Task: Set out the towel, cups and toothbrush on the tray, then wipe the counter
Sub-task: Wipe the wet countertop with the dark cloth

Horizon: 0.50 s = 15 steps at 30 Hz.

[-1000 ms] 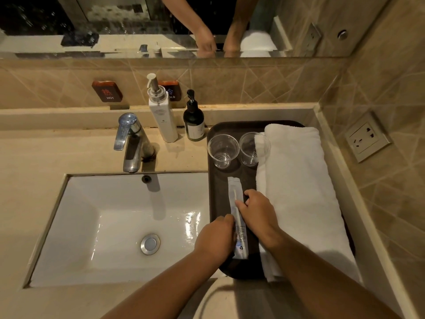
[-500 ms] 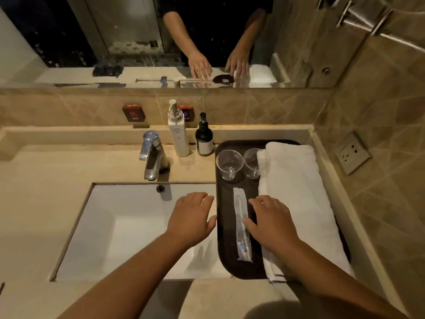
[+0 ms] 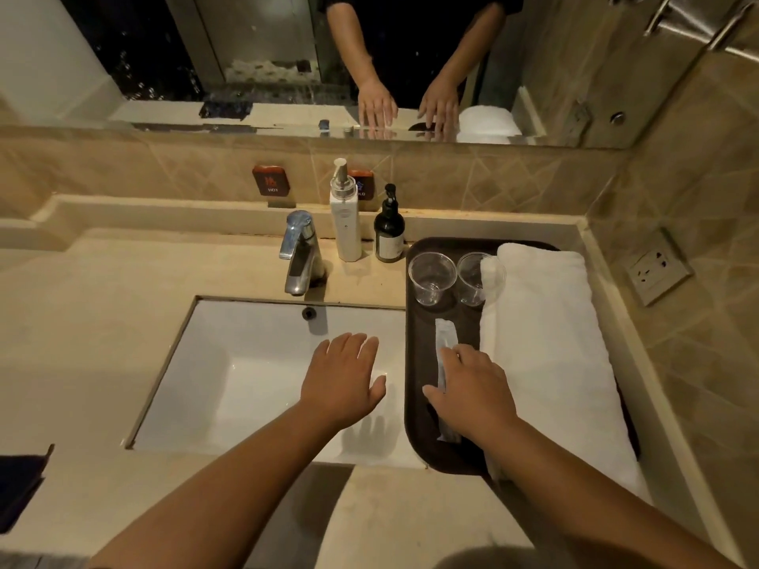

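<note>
- Here the left hand [image 3: 343, 381] hovers flat over the sink [image 3: 230, 363], fingers spread and holding nothing.
- The right hand [image 3: 472, 394] lies palm-down above the dark tray [image 3: 419, 363], fingers loosely extended, gripping nothing.
- The wrapped toothbrush [image 3: 443, 342] lies lengthwise on the tray, running out from beneath the right fingertips.
- Two clear cups [image 3: 432, 277] stand beyond those fingertips, side by side.
- The folded white towel [image 3: 546, 347] lies just right of the right fingers.
</note>
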Each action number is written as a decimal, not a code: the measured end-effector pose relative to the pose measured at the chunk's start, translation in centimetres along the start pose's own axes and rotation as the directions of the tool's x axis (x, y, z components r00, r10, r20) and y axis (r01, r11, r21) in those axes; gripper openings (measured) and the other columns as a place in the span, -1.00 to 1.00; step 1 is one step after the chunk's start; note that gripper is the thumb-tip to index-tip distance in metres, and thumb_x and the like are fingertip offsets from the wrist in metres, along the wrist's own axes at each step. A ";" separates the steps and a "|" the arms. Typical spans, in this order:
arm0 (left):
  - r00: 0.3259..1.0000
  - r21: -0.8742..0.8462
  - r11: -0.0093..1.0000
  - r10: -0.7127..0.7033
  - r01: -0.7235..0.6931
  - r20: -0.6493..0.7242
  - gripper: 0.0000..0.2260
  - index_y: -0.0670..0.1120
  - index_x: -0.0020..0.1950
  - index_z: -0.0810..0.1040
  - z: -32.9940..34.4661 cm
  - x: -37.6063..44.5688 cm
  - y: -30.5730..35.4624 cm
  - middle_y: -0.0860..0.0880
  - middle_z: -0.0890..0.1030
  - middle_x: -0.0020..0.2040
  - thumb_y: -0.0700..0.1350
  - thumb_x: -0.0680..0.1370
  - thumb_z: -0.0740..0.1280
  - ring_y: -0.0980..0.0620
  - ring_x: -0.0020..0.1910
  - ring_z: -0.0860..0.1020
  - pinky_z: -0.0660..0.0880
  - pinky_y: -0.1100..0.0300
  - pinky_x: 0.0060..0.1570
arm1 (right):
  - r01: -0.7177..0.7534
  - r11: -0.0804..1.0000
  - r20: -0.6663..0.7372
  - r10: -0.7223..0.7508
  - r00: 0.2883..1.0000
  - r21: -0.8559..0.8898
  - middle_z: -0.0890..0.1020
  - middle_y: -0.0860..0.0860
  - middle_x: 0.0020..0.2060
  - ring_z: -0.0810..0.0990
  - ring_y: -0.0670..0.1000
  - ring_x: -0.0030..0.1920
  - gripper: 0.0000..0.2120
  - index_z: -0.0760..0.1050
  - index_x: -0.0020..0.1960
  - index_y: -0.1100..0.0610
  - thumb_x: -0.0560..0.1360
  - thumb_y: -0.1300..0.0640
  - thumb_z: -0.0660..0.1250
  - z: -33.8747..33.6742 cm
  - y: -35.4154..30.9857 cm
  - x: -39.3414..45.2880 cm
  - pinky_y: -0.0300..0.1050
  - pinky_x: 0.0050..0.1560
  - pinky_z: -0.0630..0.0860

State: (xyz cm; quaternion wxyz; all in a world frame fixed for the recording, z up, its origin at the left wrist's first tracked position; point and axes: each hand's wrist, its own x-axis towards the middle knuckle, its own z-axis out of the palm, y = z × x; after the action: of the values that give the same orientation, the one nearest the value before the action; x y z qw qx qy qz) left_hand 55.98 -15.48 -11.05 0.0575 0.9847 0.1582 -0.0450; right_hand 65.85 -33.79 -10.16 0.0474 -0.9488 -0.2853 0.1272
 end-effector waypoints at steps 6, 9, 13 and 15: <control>0.995 -0.032 0.997 -0.077 0.075 -0.061 -0.44 0.01 0.49 0.28 -1.3 -1.8 -1.9 -0.03 0.38 0.48 0.23 0.56 0.18 -0.09 0.43 0.36 0.25 -0.07 0.41 | 0.104 0.994 -0.007 -0.104 0.995 0.030 0.37 0.00 0.45 0.35 0.09 0.43 -0.34 0.23 0.49 -0.03 0.49 -0.30 0.21 -0.1 -2.7 0.5 0.05 0.40 0.32; 0.987 -0.047 0.991 -0.126 0.122 -0.096 -0.44 -0.03 0.48 0.33 -2.0 -3.9 -4.1 -0.04 0.44 0.43 0.22 0.56 0.20 -0.07 0.37 0.41 0.31 -0.03 0.35 | 0.174 0.984 0.015 -0.174 0.985 0.041 0.35 0.01 0.46 0.33 0.10 0.43 -0.35 0.20 0.50 -0.02 0.51 -0.29 0.20 -0.2 -5.4 0.8 0.05 0.40 0.31; 0.959 -0.096 0.965 -0.254 0.243 -0.126 -0.43 -0.03 0.49 0.35 -2.9 -8.3 -9.1 -0.05 0.46 0.43 0.22 0.55 0.21 -0.07 0.37 0.42 0.32 -0.01 0.34 | 0.295 0.954 0.054 -0.298 0.953 0.053 0.32 0.01 0.48 0.31 0.10 0.44 -0.35 0.18 0.51 -0.02 0.52 -0.27 0.19 0.2 -11.7 0.7 0.04 0.41 0.29; 0.942 -0.099 0.950 -0.306 0.295 -0.135 -0.44 -0.07 0.48 0.37 -3.1 -10.9 -12.7 -0.08 0.48 0.41 0.19 0.56 0.21 -0.09 0.35 0.44 0.34 -0.02 0.31 | 0.358 0.931 0.049 -0.362 0.931 0.065 0.36 0.01 0.45 0.34 0.09 0.42 -0.36 0.22 0.49 -0.02 0.51 -0.27 0.21 0.8 -15.9 0.5 0.01 0.38 0.31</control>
State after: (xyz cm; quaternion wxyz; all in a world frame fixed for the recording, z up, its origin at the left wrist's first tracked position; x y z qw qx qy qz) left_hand 41.88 -6.43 -8.05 0.0761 0.9466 0.3121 0.0265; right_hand 57.60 -20.29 -8.40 0.0873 -0.8745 -0.4520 0.1527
